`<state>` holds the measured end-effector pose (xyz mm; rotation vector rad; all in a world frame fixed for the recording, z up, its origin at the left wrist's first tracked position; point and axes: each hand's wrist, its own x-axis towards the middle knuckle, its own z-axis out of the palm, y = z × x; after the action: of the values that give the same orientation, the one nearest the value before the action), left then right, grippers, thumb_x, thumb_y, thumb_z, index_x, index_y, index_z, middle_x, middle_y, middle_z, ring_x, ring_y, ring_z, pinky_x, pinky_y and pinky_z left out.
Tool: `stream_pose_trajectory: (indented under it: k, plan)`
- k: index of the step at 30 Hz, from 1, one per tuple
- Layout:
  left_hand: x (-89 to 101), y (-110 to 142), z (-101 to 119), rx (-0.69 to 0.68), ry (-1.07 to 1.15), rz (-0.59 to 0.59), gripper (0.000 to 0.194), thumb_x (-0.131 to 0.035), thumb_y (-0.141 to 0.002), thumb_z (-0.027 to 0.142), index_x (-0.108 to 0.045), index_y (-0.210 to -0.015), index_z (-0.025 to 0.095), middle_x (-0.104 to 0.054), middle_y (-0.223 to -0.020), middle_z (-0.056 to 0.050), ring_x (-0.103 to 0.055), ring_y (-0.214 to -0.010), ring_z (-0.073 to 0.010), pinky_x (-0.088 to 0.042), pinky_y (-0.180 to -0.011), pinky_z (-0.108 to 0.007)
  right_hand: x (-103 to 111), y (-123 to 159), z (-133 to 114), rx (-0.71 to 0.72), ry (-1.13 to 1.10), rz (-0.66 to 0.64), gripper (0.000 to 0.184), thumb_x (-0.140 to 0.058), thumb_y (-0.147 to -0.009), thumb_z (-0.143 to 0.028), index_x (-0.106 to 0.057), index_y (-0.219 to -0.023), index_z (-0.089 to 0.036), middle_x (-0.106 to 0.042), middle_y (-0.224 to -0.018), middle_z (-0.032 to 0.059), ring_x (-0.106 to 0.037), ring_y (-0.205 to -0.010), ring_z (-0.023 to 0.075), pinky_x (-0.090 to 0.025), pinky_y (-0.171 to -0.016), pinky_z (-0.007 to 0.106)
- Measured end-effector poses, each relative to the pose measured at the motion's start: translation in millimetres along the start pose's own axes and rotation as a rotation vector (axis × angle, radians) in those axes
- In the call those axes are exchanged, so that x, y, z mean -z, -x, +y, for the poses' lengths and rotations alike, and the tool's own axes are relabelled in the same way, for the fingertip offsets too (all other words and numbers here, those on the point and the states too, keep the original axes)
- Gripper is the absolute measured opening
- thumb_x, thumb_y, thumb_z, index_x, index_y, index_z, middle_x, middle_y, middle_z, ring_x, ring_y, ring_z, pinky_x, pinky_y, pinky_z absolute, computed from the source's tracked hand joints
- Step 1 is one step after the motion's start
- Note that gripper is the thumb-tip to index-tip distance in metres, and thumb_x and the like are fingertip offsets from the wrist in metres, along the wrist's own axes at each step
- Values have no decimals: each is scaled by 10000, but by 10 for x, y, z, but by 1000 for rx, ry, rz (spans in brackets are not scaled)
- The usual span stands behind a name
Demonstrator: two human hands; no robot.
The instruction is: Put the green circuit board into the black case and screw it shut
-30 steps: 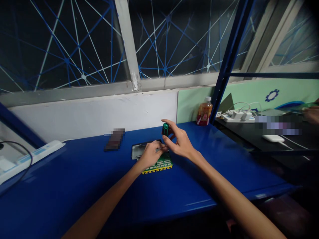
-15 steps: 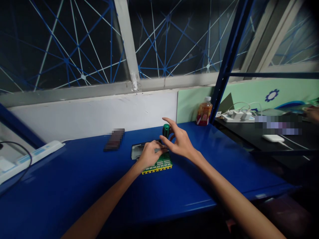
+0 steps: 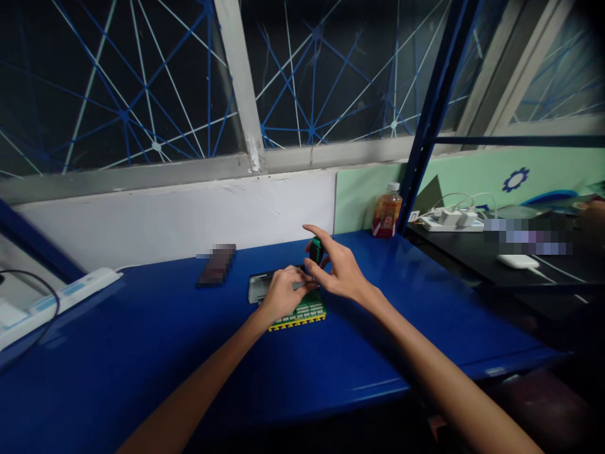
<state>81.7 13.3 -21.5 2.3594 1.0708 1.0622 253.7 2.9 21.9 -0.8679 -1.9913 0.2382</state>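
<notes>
A screwdriver (image 3: 316,250) with a green and black handle stands nearly upright in my right hand (image 3: 341,272). Thumb and lower fingers hold the handle, while the index finger stretches out above it. My left hand (image 3: 285,291) rests over a green board (image 3: 309,306) with rows of pale parts and a yellow toothed front edge. Its thumb and fingers are pressed together close to the screwdriver's lower end; whatever they pinch is hidden. Behind that hand lies a grey shallow case (image 3: 258,288), partly covered by it.
A dark phone-like slab (image 3: 216,268), partly blurred out, lies at the back left of the blue table (image 3: 198,340). A white power strip (image 3: 89,284) runs along the left. At the back right a drink bottle (image 3: 387,211) stands beside a blue post (image 3: 423,139).
The screwdriver handle has turned and tilted slightly, and my right index finger has shifted a little left. My left hand and the green board have stayed in place.
</notes>
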Motion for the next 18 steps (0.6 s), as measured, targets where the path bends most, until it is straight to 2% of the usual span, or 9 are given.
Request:
stream_pose_trajectory:
  k: [5, 9, 14, 18]
  plan:
    - [7, -11, 30, 0, 15, -39, 154, -602, -850, 167, -749, -852, 214, -738, -875, -29, -662, -859, -194, -493, -803, -307, 9, -2, 8, -9, -4, -19, 609, -469, -855, -299, -300, -1438, -243, -626, -1056, 41, -562, -676, 150, -488, -649, 314]
    - [14, -5, 49, -23, -72, -51, 152, -601, -854, 212, -741, -911, 220, -737, -911, -33, -643, -900, -211, -470, -818, -332, -15, -2, 46, -4, 10, 0, 599, -453, -856, -291, -304, -1433, -230, -626, -1013, 45, -570, -721, 164, -490, -665, 321]
    - [-2, 4, 13, -22, -138, -1, 122, -635, -821, 250, -748, -851, 214, -749, -879, -31, -648, -837, -210, -465, -768, -330, -33, -4, 69, 3, 42, 36, 610, -490, -840, -311, -330, -1420, -215, -615, -959, 49, -575, -774, 182, -490, -685, 328]
    - [-9, 4, 4, -23, -93, 12, 145, -608, -829, 220, -752, -836, 220, -755, -847, -26, -672, -808, -192, -477, -776, -315, -24, -9, 57, -10, 58, 50, 613, -513, -841, -352, -344, -1414, -218, -610, -915, 41, -571, -730, 176, -489, -677, 331]
